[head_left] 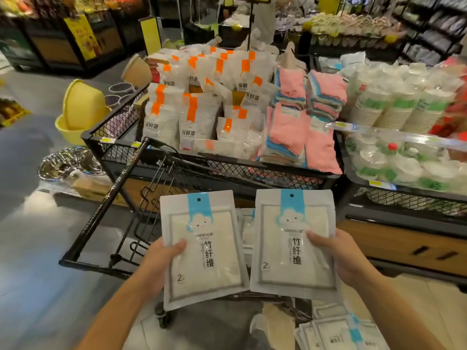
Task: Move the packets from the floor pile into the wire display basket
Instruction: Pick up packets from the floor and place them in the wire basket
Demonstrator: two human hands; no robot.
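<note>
At lower centre the left hand (pixel 161 258) and right hand (pixel 338 256) each pinch a blue-topped packet, left packet (pixel 202 251) and right packet (pixel 293 243), below the wire display basket (pixel 252 170), with what seems the floor pile (pixel 336 332) at lower right.

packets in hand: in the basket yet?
Not yet. Left hand and right hand each hold a packet short of the basket.

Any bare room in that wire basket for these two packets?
Hardly. The wire basket is crowded: orange-label bags on the left, pink cloths on the right. The lowest spot is the front middle, over flat packs between them. Each packet would rest on stock.
</note>
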